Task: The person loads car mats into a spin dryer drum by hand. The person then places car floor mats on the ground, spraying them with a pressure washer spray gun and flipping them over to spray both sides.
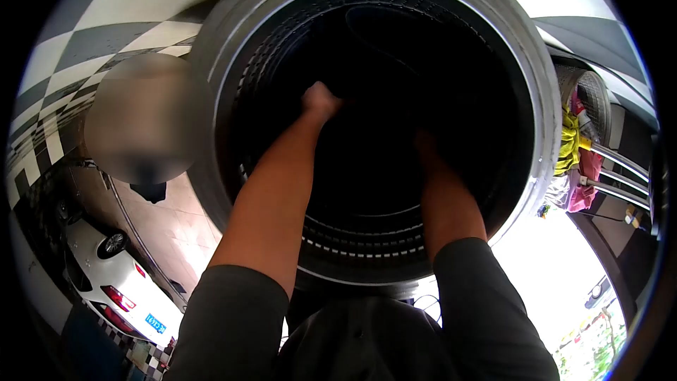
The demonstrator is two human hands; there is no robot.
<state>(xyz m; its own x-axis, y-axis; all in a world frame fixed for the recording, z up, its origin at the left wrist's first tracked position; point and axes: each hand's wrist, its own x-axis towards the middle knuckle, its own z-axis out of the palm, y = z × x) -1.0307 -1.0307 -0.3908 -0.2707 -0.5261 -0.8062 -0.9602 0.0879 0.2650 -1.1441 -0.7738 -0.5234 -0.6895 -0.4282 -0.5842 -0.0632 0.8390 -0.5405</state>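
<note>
Both of my arms reach down into a large round metal drum point(377, 273) with a perforated inner wall. My left hand point(321, 101) is deep inside, left of the middle. It looks closed, with the fingertips lost in the dark, and whatever it may grip there cannot be made out. My right hand point(426, 141) is further right in the drum and almost wholly swallowed by shadow, so its fingers do not show. The drum's contents are too dark to tell apart.
The drum's thick grey rim point(541, 134) surrounds my forearms. To the right, yellow cloth point(568, 141) and pink cloth point(587, 180) hang by metal bars point(620, 162). On the left are a blurred round patch point(148, 120) and a white car point(120, 275). Checkered tiles point(106, 28) cover the wall.
</note>
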